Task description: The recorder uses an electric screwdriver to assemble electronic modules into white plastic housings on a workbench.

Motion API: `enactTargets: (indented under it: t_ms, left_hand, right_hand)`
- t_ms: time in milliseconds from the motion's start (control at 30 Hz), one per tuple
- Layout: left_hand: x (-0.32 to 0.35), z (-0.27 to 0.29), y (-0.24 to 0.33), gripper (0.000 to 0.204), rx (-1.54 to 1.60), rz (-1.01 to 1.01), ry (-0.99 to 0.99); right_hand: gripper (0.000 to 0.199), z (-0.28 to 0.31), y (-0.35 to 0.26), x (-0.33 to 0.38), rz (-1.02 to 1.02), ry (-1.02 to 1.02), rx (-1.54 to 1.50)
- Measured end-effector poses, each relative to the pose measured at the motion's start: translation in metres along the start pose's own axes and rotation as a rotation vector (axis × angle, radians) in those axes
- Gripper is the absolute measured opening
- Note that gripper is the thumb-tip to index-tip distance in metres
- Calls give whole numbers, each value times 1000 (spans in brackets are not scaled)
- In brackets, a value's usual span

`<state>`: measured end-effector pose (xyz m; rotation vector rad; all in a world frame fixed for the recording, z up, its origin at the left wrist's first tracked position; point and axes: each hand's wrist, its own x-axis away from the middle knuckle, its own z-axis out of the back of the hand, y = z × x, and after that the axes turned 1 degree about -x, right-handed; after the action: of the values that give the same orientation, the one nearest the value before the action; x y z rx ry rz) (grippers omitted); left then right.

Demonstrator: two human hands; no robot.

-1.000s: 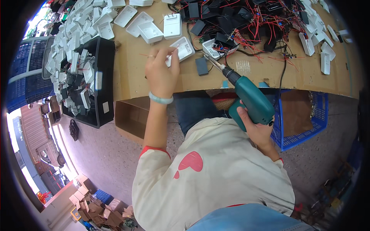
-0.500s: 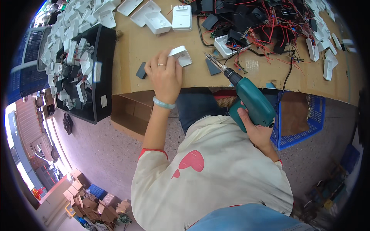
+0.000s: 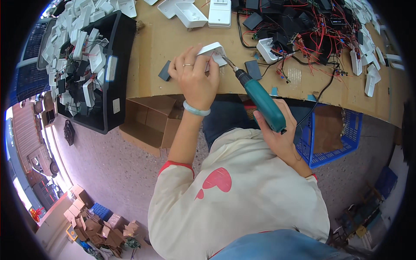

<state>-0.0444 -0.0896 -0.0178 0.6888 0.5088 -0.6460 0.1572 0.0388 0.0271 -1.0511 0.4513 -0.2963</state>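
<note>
My left hand [image 3: 196,76] grips a small white plastic housing [image 3: 215,51] by its left side, tilted over the cardboard-covered table. Wrapped round the rear of a green electric screwdriver [image 3: 265,103] is my right hand [image 3: 279,130]. The screwdriver's metal bit reaches into the open side of the housing; whether it touches a screw is too small to tell. A dark grey block [image 3: 164,71] lies just left of my left hand. Another dark grey block [image 3: 253,69] rests right of the screwdriver's tip.
A black crate [image 3: 113,86] heaped with white housings stands at the left. Black blocks with red wires [image 3: 303,39] pile up at the back right. White shells [image 3: 190,15] and a white plug-in unit [image 3: 219,13] lie at the back. Below the table edge is a blue basket [image 3: 333,159].
The screwdriver has moved left and up, its bit now inside the housing. My left hand still holds the housing, now tilted more. The whole view has shifted slightly.
</note>
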Motion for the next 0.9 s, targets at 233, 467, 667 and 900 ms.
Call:
enactTargets:
  t_ms: [233, 467, 667, 900]
  left_hand:
    - [-3, 0, 2, 5, -74, -18, 9]
    - [-3, 1, -1, 5, -132, -34, -17]
    - [-3, 2, 0, 5, -126, -30, -30]
    - [-3, 2, -1, 5, -116, -19, -27]
  right_hand:
    - [27, -12, -3, -10, 2, 42, 14]
    - [27, -14, -1, -13, 15, 21, 57]
    - [26, -15, 0, -13, 0, 20, 46]
    - [26, -15, 1, -13, 34, 19, 64]
